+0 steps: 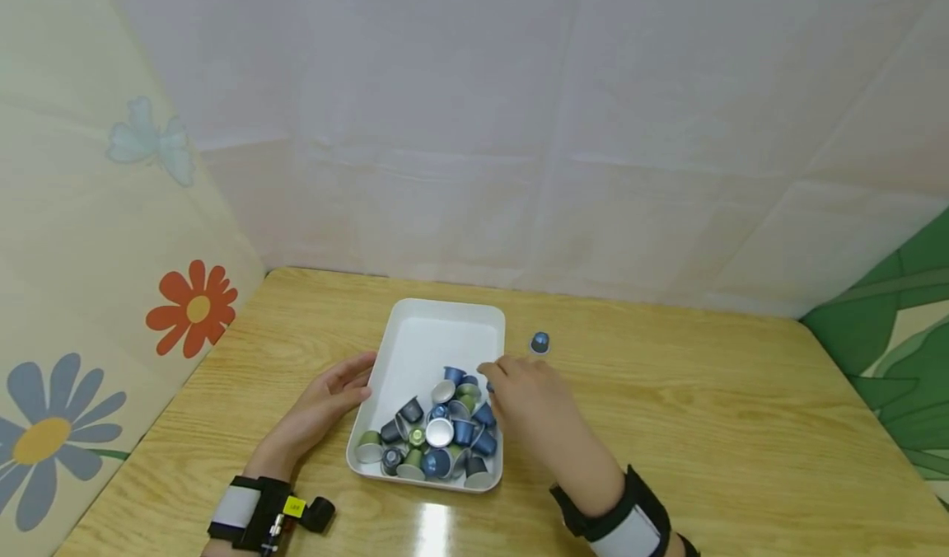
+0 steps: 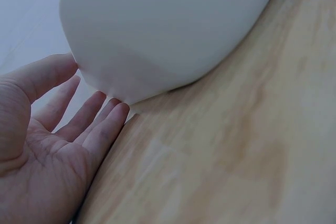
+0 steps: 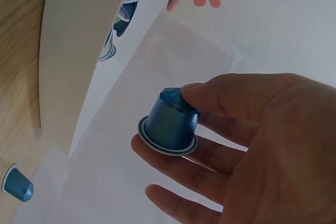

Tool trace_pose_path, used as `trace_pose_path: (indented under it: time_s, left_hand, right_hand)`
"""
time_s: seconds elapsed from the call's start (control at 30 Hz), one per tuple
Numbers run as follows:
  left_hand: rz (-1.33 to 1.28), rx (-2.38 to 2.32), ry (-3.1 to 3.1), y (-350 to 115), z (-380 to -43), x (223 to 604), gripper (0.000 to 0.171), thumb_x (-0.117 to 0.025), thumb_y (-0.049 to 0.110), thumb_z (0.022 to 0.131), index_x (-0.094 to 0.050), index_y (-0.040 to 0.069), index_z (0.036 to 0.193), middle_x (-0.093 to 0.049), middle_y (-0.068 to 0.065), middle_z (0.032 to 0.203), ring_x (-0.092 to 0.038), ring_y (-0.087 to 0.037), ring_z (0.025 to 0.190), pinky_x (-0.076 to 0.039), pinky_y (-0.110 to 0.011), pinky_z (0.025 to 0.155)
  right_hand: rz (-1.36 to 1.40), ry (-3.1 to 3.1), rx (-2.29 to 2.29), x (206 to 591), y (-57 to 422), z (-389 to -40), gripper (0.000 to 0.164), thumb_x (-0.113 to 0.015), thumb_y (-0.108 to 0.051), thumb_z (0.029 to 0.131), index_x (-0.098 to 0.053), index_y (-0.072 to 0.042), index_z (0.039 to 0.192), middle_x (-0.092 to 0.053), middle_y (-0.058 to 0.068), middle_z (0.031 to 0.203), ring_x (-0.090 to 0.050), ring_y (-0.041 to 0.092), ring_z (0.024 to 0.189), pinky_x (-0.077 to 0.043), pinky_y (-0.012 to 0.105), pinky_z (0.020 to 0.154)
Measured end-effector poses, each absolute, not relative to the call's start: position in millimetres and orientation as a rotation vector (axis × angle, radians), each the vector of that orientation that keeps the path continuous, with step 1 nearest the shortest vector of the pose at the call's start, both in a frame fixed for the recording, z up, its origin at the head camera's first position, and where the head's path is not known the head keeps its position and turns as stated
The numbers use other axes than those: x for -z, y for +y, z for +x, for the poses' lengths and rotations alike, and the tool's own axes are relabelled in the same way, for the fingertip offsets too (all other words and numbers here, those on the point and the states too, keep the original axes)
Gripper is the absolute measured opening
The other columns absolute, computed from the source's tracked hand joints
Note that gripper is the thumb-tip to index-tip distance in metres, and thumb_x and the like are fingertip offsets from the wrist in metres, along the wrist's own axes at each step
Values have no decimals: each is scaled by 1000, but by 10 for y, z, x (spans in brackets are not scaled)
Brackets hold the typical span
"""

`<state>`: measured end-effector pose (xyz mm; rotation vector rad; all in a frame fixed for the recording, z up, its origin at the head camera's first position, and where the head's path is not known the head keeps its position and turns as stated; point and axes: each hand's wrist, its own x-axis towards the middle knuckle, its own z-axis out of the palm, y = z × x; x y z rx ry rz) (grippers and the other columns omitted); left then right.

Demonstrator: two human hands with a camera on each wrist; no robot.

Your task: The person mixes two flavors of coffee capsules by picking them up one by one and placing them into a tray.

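Note:
My right hand (image 1: 530,400) is over the right rim of a white tray (image 1: 433,330). Between thumb and fingers it pinches a blue coffee capsule (image 3: 172,121), its rim facing down in the right wrist view. The left hand (image 1: 326,404) lies along the tray's left side. Its outstretched fingers (image 2: 107,124) touch the tray's outer wall (image 2: 157,30). Several blue, green, grey and dark coffee capsules (image 1: 437,433) are heaped in the tray's near half, some showing silver lids. One more blue coffee capsule (image 1: 540,342) stands on the table, right of the tray.
A wooden table (image 1: 704,409) carries the tray. Behind it hangs a pale sheet (image 1: 519,128). A flower-printed panel (image 1: 96,293) borders the left side, and green leaf print (image 1: 890,351) shows at the right.

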<state>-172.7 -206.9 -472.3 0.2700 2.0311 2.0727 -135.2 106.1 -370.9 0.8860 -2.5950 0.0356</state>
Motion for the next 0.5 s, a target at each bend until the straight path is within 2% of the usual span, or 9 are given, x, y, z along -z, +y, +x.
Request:
trace_pose_path:
  time_s: [0.27,0.4,0.5]
  left_hand:
    - [300,-2077,2032,-2063,-1726,4716,64,-64,11,97,-32,-4,150,-33,-21,155,-31,-35,143,-42,-19,101]
    - [284,-2071,2031,-2049,-1736,4718,64,-65,13,96,-34,-2,150,-35,-19,155,-33,-32,142,-42,-19,101]
    - [267,-2071,2034,-2055,-1731,4718,64,-65,13,96,-34,-1,150,-35,-18,155,-33,-32,142,-42,-19,100]
  right_hand:
    - [988,-2537,43,3766,943,-1291,33,-80,-16,81,-69,-8,111,-69,5,99,-67,18,82,-56,35,73]
    - [1028,-2526,98,3778,897,-1250,32,-79,-17,82,-69,-10,112,-69,2,97,-66,16,80,-55,32,69]
    - [1081,-2516,93,3793,862,-1218,30,-76,-13,84,-69,-11,113,-69,1,97,-65,15,78,-52,29,66]
